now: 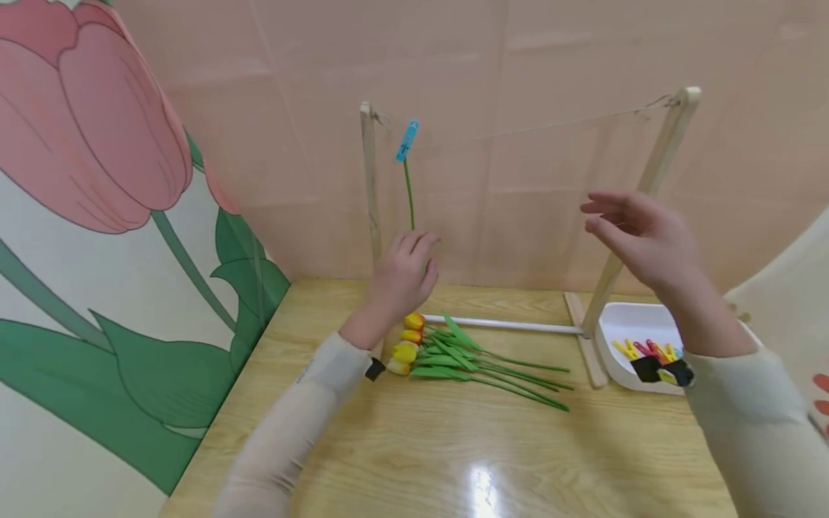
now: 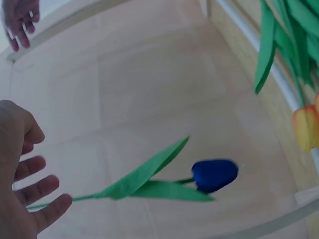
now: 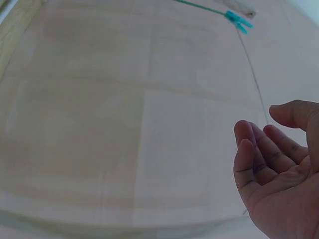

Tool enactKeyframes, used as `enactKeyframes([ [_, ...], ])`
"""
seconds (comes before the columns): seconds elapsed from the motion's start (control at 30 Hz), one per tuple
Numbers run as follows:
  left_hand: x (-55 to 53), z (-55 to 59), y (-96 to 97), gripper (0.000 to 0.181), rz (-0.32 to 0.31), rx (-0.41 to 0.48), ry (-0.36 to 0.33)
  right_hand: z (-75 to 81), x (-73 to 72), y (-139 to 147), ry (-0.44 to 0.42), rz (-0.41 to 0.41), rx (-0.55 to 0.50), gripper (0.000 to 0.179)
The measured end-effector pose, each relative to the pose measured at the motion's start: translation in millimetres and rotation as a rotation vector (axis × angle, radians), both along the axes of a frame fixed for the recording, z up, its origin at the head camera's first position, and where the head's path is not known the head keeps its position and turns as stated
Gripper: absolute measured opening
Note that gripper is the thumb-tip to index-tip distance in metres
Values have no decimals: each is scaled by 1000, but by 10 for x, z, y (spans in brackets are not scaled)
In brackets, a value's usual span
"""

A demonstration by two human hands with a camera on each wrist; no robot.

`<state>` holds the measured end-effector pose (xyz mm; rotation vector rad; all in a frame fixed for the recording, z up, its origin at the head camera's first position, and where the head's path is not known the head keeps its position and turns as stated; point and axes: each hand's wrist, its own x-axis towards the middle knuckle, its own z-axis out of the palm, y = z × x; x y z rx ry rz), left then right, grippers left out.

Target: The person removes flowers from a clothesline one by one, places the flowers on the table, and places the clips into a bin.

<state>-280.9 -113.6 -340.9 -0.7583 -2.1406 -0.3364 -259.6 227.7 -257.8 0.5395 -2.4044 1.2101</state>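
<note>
A blue clothespin (image 1: 407, 140) on the string holds the end of a green stem (image 1: 409, 194), and the artificial flower hangs down from it. Its blue tulip head (image 2: 215, 175) and green leaves (image 2: 144, 172) show in the left wrist view; in the head view my left hand (image 1: 403, 277) hides them. That hand is beside the hanging stem with fingers loosely spread and gripping nothing; whether it touches the stem I cannot tell. My right hand (image 1: 648, 234) is raised in front of the right post, its fingers loosely bent, thumb apart, palm bare in the right wrist view.
A string (image 1: 537, 129) spans two wooden posts, the left (image 1: 368, 165) and the right (image 1: 667, 144). Several yellow and orange tulips (image 1: 405, 352) lie on the table (image 1: 453, 446) beside a white rod (image 1: 505, 324). At the right, a white tray (image 1: 615, 370) contains yellow and red clothespins (image 1: 648, 349).
</note>
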Motion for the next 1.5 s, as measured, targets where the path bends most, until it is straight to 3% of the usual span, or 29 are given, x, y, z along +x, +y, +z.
enactKeyframes([
  [0.17,-121,111,-93,36,67,132,19,237,-88,-307,-9,53,-48,40],
  [0.3,-199,173,-116,41,79,227,-22,410,-165,-559,-26,103,-120,39],
  [0.6,-320,287,-22,57,25,412,-219,729,-411,-1090,-132,212,-259,41],
  [0.73,-362,321,23,60,18,527,-344,782,-531,-1325,-208,244,-277,46],
  [0.9,-426,352,68,60,5,633,-425,794,-666,-1604,-289,265,-317,50],
  [1.2,-593,424,102,51,-38,758,-442,870,-827,-1941,-348,285,-445,51],
  [1.5,-636,390,68,36,-28,723,-366,864,-890,-2125,-384,254,-480,45],
])
